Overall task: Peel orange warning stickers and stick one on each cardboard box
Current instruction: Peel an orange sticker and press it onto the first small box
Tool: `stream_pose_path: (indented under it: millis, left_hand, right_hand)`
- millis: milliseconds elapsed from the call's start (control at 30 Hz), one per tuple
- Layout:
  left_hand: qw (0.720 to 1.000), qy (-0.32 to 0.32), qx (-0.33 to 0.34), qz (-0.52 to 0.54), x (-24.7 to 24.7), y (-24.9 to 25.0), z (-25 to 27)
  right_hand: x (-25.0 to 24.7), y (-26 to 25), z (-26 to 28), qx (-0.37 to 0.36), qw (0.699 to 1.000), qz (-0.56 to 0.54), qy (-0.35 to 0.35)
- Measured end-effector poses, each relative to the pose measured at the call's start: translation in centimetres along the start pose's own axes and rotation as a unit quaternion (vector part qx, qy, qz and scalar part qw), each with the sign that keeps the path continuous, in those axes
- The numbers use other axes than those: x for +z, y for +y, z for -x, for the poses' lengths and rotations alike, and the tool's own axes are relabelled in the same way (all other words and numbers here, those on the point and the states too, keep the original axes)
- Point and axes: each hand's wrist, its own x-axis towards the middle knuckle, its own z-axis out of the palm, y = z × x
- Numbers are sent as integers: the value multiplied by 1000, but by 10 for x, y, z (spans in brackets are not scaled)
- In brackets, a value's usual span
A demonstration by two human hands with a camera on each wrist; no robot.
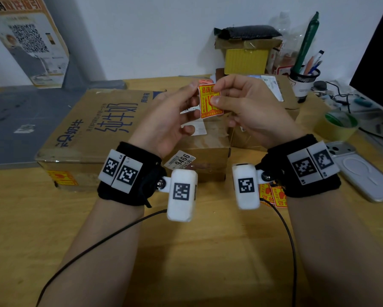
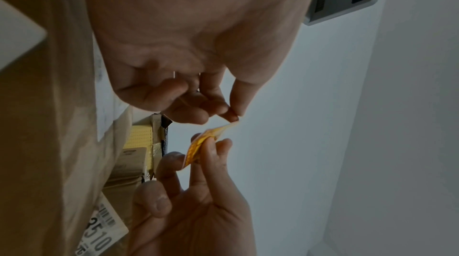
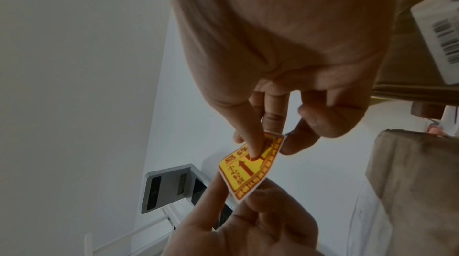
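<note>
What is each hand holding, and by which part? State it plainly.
Both hold one orange warning sticker: the left hand pinches its left edge, the right hand pinches its right edge, thumb on the printed face.

Black wristbands (image 1: 128,173) with white coded tags, white camera pods (image 1: 181,193), black cables (image 1: 102,240).

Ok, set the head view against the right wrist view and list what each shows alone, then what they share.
Only the head view: the large cardboard box, spare stickers on the desk, the phone and tape roll.
Only the right wrist view: a white wall unit behind the hands.
Both: the left hand and right hand pinching one orange warning sticker.
</note>
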Motion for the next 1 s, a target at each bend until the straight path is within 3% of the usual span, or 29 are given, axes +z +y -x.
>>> stream_pose_path:
  millis: [1000]
  left_hand:
    - [1000,10,-4,20,-2,0,-1]
  right_hand:
    - [-1,-1,1,1,1000,11,5]
